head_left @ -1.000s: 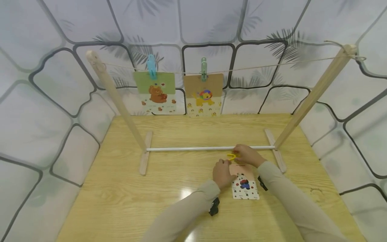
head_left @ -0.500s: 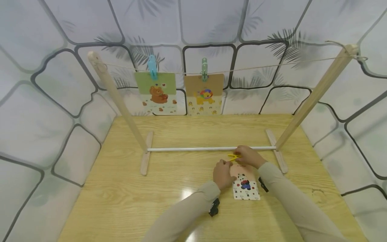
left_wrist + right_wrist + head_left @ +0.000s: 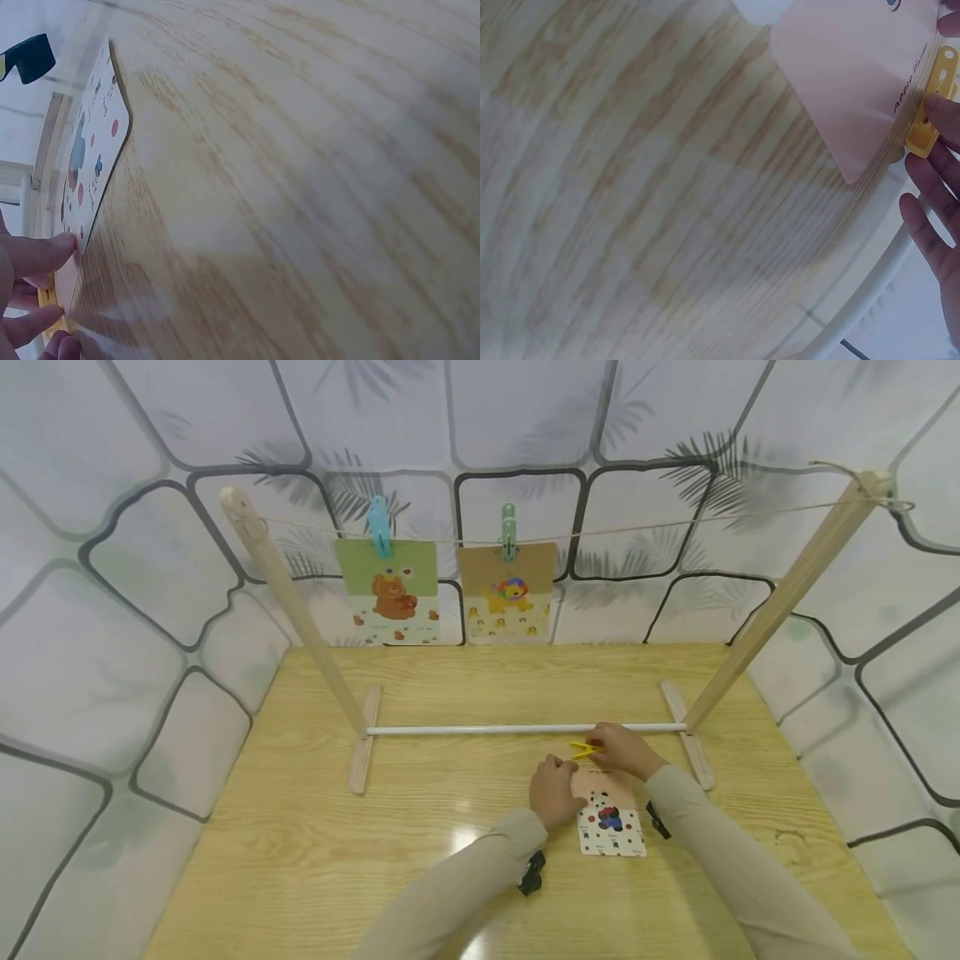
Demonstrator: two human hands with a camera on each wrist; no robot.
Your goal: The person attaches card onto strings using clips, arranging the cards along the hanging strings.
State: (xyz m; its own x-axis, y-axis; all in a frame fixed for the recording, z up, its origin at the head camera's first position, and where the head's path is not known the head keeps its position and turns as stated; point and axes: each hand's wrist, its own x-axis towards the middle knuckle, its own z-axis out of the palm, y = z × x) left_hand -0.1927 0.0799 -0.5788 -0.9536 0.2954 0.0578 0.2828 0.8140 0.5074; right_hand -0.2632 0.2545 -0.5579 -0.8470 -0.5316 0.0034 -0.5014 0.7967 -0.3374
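Observation:
A card (image 3: 611, 835) with a panda in blue, peach at the top and white with dots below, lies on the table at the right in the head view. My left hand (image 3: 553, 792) pinches its upper left edge, thumb on the face, as the left wrist view shows. Just beyond the top edge, my right hand (image 3: 622, 750) holds a yellow clothespin (image 3: 583, 750) between thumb and fingers. In the right wrist view the clothespin (image 3: 932, 105) is right at the card's peach end (image 3: 847, 75), beside the printed lettering.
A string (image 3: 637, 529) runs between two wooden posts (image 3: 780, 602). On it hang a bear card (image 3: 395, 622) under a blue clothespin (image 3: 380, 527) and a lion card (image 3: 480, 568) under a green one. A white rod (image 3: 465, 729) joins the stand's feet, close behind my right hand.
My right hand has shifted slightly to the right with the yellow clothespin. The left hand and the panda card have hardly moved.

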